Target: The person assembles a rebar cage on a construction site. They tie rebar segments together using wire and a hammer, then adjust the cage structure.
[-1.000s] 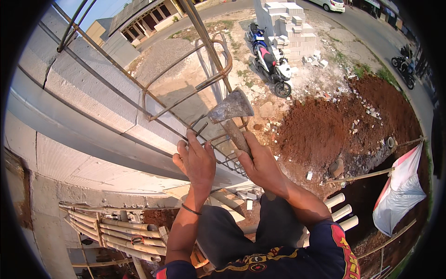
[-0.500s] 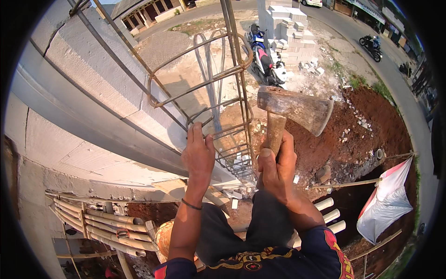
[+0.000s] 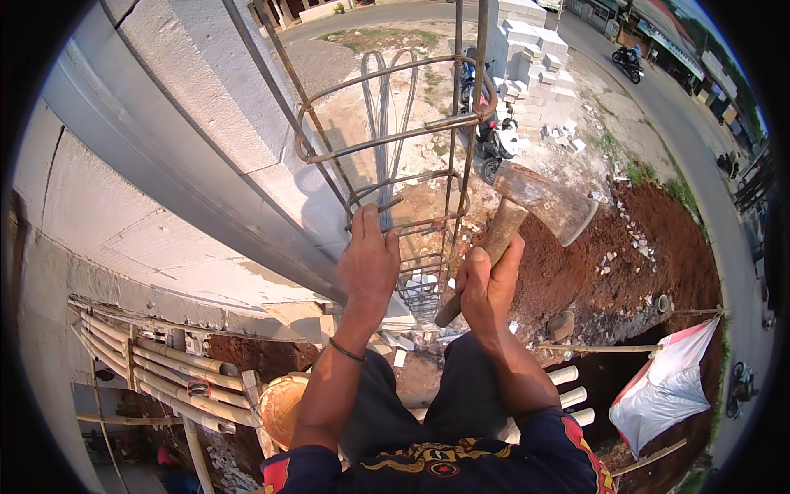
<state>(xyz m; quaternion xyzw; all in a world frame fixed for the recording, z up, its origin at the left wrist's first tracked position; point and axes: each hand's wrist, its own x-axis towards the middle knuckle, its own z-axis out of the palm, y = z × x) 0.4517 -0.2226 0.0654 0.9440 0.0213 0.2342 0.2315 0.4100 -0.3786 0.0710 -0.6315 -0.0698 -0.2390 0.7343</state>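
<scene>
Two hands at work: my left hand (image 3: 368, 262) curls over a rung of the rebar cage (image 3: 395, 156), fingers closed on the steel; my right hand (image 3: 487, 284) is clenched round the wooden handle of one hammer (image 3: 527, 216), its head raised just right of the cage; the grey block wall (image 3: 164, 165) crowds my left; far below lie red earth (image 3: 650, 255), one parked motorbike (image 3: 494, 140) and one white sack (image 3: 666, 395).

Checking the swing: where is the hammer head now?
Right of centre in the head view: hammer head above the right hand, beside the rebar cage.
</scene>
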